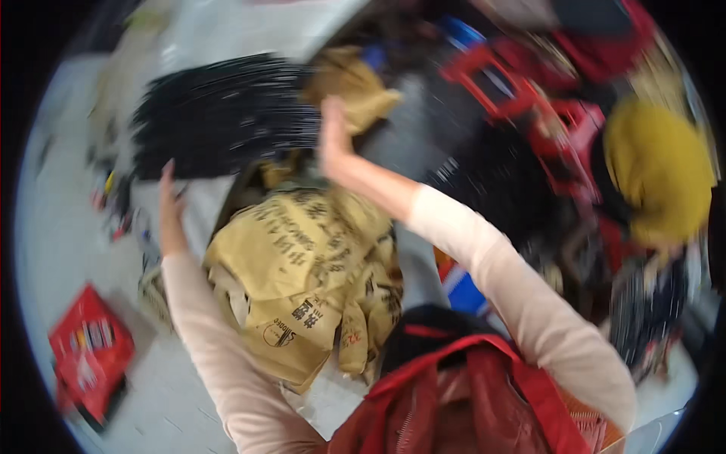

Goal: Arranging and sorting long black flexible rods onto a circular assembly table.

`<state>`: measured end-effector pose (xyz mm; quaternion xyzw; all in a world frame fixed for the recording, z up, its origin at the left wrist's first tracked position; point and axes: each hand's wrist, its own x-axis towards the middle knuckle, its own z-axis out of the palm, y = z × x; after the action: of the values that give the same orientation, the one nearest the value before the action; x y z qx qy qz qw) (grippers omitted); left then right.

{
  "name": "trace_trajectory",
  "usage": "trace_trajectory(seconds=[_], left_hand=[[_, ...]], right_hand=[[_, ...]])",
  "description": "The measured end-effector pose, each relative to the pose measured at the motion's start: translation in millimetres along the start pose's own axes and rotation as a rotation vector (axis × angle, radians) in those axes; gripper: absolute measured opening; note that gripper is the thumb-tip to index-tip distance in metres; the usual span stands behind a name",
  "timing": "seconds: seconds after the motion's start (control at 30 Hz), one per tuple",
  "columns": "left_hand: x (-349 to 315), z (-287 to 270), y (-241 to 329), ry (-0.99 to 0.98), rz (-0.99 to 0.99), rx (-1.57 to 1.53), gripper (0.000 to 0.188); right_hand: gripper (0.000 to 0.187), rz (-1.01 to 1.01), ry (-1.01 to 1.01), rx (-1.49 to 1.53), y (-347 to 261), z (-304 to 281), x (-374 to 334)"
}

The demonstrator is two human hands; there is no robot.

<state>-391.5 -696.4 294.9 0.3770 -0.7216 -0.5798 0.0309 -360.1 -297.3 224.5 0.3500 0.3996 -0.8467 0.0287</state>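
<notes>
A thick bundle of thin black strips [219, 117], blurred by motion, lies across a pale surface at the upper left. My left hand [172, 208] is at the bundle's near left corner, its fingers stretched out and the thumb apart. Against the right end stands my right hand [333, 140], held flat with straight fingers. Neither hand is wrapped round the strips. Just nearer to me is a heap of crumpled tan printed sacks [295, 257]. Another piece of tan wrapping [352, 87] sits beyond my right hand.
A red printed packet [91, 352] lies on the floor at the left. To the right are red plastic frames [495, 79], a dark bundle of strips [491, 181] and a person in a yellow hat [656, 170]. Small mixed items [113, 204] sit left of my left hand.
</notes>
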Motion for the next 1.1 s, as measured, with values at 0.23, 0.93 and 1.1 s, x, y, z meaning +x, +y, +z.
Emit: trace_trajectory(seconds=[0.23, 0.93, 1.1], left_hand=[[-291, 178, -43, 0.078, 1.206, 0.892, 0.035], [-493, 564, -575, -1.048, -0.921, 0.259, 0.02], [-494, 616, -635, -0.887, -1.064, 0.182, 0.048]], right_hand=[[0.038, 0.724, 0.312, 0.384, 41, -266, -11], [0.083, -0.151, 0.334, -1.431, 72, -819, 43], [0.099, -0.268, 0.133, -1.573, 87, -818, 95]])
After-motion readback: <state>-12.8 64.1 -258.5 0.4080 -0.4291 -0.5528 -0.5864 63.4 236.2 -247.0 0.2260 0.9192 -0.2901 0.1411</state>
